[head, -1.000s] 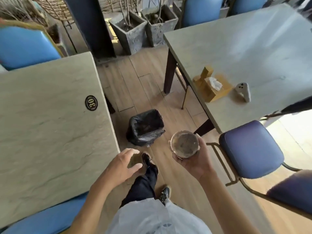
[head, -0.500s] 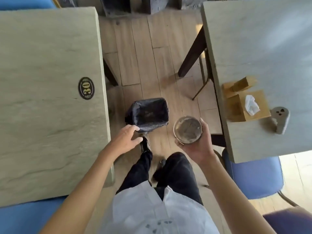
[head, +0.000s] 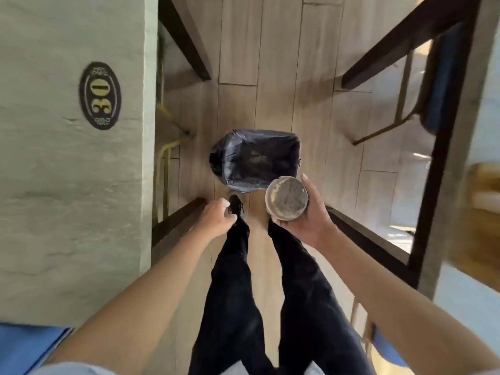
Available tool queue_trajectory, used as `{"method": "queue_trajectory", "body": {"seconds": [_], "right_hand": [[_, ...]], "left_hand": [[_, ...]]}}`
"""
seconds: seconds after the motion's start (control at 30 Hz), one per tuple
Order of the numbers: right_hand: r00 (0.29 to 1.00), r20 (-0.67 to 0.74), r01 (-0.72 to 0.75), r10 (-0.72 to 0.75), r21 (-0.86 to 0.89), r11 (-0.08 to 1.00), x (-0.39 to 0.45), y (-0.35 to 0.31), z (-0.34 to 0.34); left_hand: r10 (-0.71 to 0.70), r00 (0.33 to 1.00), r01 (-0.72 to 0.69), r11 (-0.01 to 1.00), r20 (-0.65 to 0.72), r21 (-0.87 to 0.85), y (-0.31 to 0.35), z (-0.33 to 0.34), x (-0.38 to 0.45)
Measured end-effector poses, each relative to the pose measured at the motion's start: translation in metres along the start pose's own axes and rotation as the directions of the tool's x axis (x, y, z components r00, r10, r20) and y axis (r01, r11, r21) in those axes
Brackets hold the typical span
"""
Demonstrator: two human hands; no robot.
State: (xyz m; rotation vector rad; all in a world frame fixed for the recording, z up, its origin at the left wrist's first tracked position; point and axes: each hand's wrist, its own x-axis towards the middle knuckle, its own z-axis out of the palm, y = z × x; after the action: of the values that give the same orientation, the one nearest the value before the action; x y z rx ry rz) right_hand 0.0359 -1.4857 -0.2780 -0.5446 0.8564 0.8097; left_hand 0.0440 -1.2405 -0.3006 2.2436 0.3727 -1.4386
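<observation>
My right hand (head: 308,217) grips a round cup (head: 286,198) from the side and below, its open top showing a grey-brown residue inside. The cup hangs just near and right of a small bin lined with a black bag (head: 255,159) that stands on the wooden floor between two tables. My left hand (head: 216,217) hovers near the bin's near left corner with its fingers loosely curled and nothing in it.
A stone-look table (head: 70,185) with an oval "30" plate (head: 99,95) fills the left. Another table's edge (head: 449,147) and dark legs run along the right, with a blurred wooden box (head: 484,188) on it. Blue chair seats (head: 24,345) sit at the bottom corners. My legs stand between the tables.
I have leaned forward and down over the bin, so it now lies directly ahead of my hands. The cup stays in my right hand; my left hand's fingers have curled in.
</observation>
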Motion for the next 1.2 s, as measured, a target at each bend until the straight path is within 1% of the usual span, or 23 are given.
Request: {"method": "queue_trajectory", "body": {"seconds": [0.17,0.27,0.43,0.63,0.73,0.87,0.97,1.1,1.2], "right_hand": [[0.993,-0.106,-0.039,0.047,0.069,0.997,0.075,-0.024,-0.055],[0.979,-0.200,-0.030,0.042,0.060,0.998,0.112,-0.043,-0.079],[0.939,-0.344,-0.004,-0.019,-0.064,0.998,0.164,-0.066,-0.103],[0.899,-0.435,-0.056,-0.057,-0.241,0.969,0.215,-0.064,-0.117],[0.892,-0.450,-0.093,-0.047,-0.283,0.955,0.233,-0.051,-0.114],[0.905,-0.423,-0.092,-0.051,-0.310,0.946,0.250,-0.037,-0.105],[0.880,-0.469,-0.047,-0.081,-0.255,0.966,0.263,-0.030,-0.096],[0.891,-0.442,-0.060,-0.099,-0.331,0.942,0.275,-0.022,-0.079],[0.870,-0.474,-0.034,-0.131,-0.325,0.945,0.281,-0.023,-0.070]], "left_hand": [[-0.066,0.998,0.064,0.993,-0.012,-0.098,-0.004,0.030,0.070],[-0.115,0.992,0.105,0.982,-0.058,-0.155,-0.009,0.033,0.112],[-0.205,0.964,0.156,0.952,-0.170,-0.265,-0.020,0.030,0.174],[-0.218,0.948,0.139,0.939,-0.233,-0.314,-0.024,0.046,0.219],[-0.228,0.928,0.139,0.945,-0.294,-0.295,-0.026,0.055,0.227],[-0.153,0.928,0.074,0.969,-0.339,-0.236,-0.030,0.059,0.226],[-0.123,0.941,0.050,0.972,-0.316,-0.230,-0.036,0.053,0.227],[-0.118,0.957,0.061,0.975,-0.266,-0.213,-0.037,0.043,0.229],[-0.129,0.963,0.076,0.972,-0.237,-0.222,-0.038,0.037,0.231]]}}
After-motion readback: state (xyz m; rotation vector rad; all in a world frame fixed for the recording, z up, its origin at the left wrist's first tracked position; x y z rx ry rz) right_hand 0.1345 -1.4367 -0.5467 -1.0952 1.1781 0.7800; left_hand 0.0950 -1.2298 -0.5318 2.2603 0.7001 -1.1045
